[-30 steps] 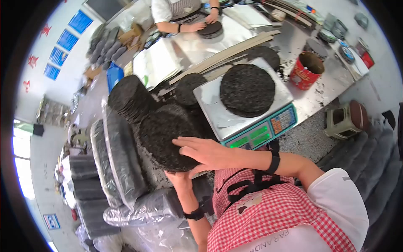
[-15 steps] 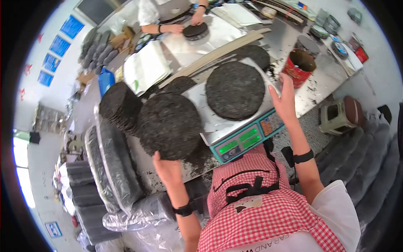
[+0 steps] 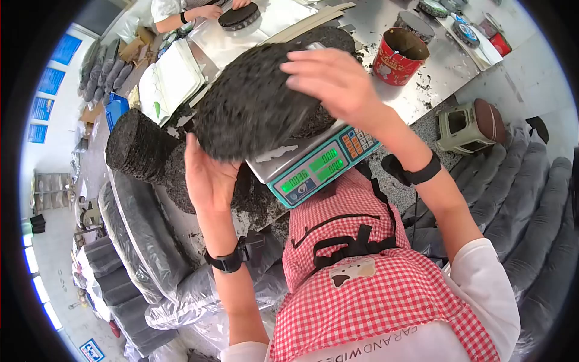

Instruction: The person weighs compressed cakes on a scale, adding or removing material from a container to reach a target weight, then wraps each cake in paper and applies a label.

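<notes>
I hold a round black pressed tea cake between both hands, lifted over the digital scale. My left hand props it from below at its near-left edge. My right hand lies over its right rim, fingers spread. Under my right hand another dark cake rests on the scale's steel pan. The scale's green display is lit. A stack of the same cakes stands to the left on the metal table.
A red tin can stands on the table at right, with lids further back. Across the table another person's hands hold a dark cake. Bagged cake rolls lie left; a small stool sits at right.
The cake in my left hand has moved up and right, over the scale. My right hand left the scale's right edge and came onto the cake's rim. The camera tilted nearer.
</notes>
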{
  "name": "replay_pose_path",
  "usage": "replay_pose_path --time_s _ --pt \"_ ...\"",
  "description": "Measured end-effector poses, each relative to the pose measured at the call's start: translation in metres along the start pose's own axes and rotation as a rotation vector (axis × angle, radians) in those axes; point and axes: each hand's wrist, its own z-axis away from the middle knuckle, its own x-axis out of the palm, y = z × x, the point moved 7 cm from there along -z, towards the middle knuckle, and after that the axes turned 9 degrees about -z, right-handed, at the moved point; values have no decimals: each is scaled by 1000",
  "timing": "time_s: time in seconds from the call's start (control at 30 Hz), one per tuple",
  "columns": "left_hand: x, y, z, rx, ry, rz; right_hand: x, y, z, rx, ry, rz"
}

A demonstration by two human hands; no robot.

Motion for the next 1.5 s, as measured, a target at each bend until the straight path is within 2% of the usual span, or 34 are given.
replay_pose_path --time_s 0.03,0.07,0.1,0.17,0.23,0.27,0.3,0.33,0.37,0.4,0.53,0.6,0.67,0.7,0.8,1.03,1.2,1.3,1.33,1.37,1.4,1.43,1.47,1.5 --pt "21 5 2 27 -263 130 -10 8 1 44 93 -48" --pt "20 13 11 82 56 53 -20 21 9 317 192 -75" --pt "8 20 16 144 82 48 -30 35 20 575 337 -108" --pt "-49 23 30 166 159 104 -11 76 53 1147 372 -539" --pt "-67 20 44 151 185 123 37 130 127 1130 91 -288" --pt "-78 22 53 178 262 59 34 115 126 1290 -14 -231" --pt "-89 25 63 206 342 -2 30 110 131 1288 -15 -229" --pt "-95 29 73 207 345 2 14 105 132 1131 11 -12" --pt "-107 38 87 272 445 -102 -1 100 134 965 32 192" --pt "-118 47 103 334 549 -209 -10 106 151 1035 48 150" --pt "-140 60 140 367 716 -340 -44 122 205 1177 114 -93" --pt "-131 55 140 347 731 -395 -47 127 216 1220 86 -112" --pt "-117 46 131 308 732 -479 -45 124 206 1324 107 -310" --pt "-113 39 125 300 738 -482 -44 123 199 1333 102 -313" --pt "-98 19 97 266 676 -539 -26 127 190 1405 -51 -460" --pt "-61 -11 55 234 606 -700 -15 136 158 1378 -151 -463" --pt "-51 -17 39 235 619 -726 -7 154 151 1336 -158 -414" --pt "-41 -42 21 163 659 -636 17 169 145 1327 -135 -486" --pt "-43 -52 8 182 587 -1020 25 159 132 1414 -122 -460" --pt "-44 -74 -7 55 588 -729 52 174 146 1313 -149 -389" --pt "-36 -87 -20 0 656 -705 74 168 139 1164 -154 -436" --pt "-15 -87 -32 -43 595 -849 79 148 121 1099 -261 -274" --pt "-30 -98 -42 181 558 -843 93 142 122 1023 -192 -322" --pt "-27 -93 -41 280 667 -837 98 140 129 1102 -146 -319"
